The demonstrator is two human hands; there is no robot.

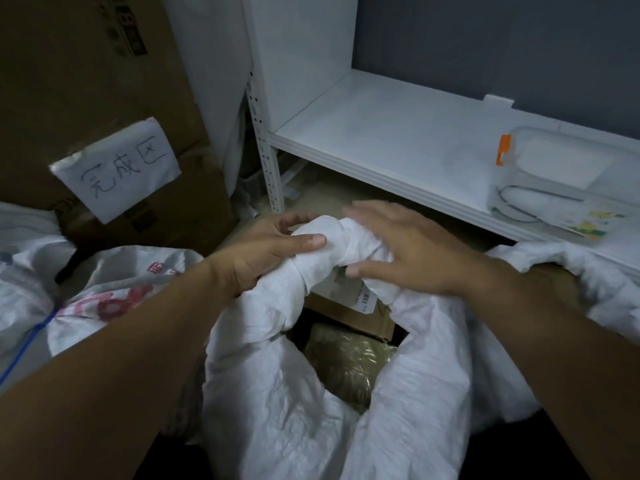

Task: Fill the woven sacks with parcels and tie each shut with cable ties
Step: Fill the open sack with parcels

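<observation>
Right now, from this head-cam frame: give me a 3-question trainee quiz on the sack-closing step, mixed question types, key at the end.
1. True or false: the left hand grips the gathered neck of the white woven sack.
2. Multiple choice: the right hand is A) holding a cable tie, B) lying on the bunched sack fabric with fingers extended, C) resting on the white shelf.
3. Short answer: what shows through the gap still open in the sack mouth?

Key:
1. True.
2. B.
3. Parcels: a cardboard box with a barcode label and a wrapped parcel below it.
</observation>
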